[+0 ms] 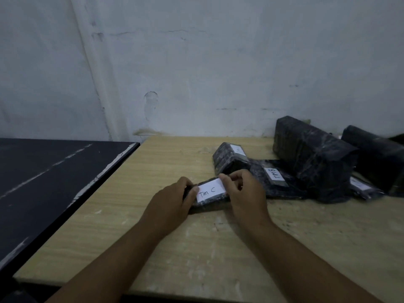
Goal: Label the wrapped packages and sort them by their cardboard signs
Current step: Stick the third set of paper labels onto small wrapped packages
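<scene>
The left hand point(175, 199) grips the left end of the small black-wrapped package point(207, 204) on the wooden table point(153, 237). The "Tim C" label point(211, 190) lies on top; the right hand point(242, 191) pinches its right edge. Risk: uneven pressing may wrinkle or skew the label; the crowded "TIM B" package point(275, 179), just right, invites missorting

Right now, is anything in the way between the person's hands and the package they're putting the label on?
Nothing visible. The left hand and right hand already rest on the small package, pressing the "Tim C" label onto its top. The other wrapped packages lie farther right.
</scene>
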Action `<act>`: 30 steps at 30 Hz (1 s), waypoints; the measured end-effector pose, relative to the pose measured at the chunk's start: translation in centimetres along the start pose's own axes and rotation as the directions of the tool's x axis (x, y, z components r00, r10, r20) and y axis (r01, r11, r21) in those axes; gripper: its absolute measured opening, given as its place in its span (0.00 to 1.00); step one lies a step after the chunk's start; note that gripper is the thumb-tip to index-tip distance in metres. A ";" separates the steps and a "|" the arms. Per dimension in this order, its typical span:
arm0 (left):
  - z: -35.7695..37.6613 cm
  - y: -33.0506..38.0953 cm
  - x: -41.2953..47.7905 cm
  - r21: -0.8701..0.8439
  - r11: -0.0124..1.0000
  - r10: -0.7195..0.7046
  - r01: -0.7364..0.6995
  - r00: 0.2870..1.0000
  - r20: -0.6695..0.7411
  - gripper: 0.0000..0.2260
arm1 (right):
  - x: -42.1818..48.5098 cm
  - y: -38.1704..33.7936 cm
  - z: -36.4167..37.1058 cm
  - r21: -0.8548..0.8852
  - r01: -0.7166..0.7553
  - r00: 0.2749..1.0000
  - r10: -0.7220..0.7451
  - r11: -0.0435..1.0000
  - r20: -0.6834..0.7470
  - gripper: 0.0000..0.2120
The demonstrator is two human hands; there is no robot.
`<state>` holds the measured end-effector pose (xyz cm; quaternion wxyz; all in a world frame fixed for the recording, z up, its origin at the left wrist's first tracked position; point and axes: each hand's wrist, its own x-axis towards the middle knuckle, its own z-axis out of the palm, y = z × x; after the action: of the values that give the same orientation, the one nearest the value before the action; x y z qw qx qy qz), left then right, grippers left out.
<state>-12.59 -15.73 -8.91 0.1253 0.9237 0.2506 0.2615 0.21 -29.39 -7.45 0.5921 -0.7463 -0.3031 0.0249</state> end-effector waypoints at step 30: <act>7.9 12.2 4.7 -0.419 0.884 0.273 -0.208 0.957 0.102 0.23 | 4.7 4.8 -10.5 -0.789 0.231 0.973 -0.142 0.570 0.182 0.14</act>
<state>-0.03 -24.30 -9.08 0.2993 0.9194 0.0638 0.2470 10.21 -36.81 -7.10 0.1745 -0.8944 -0.3870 -0.1406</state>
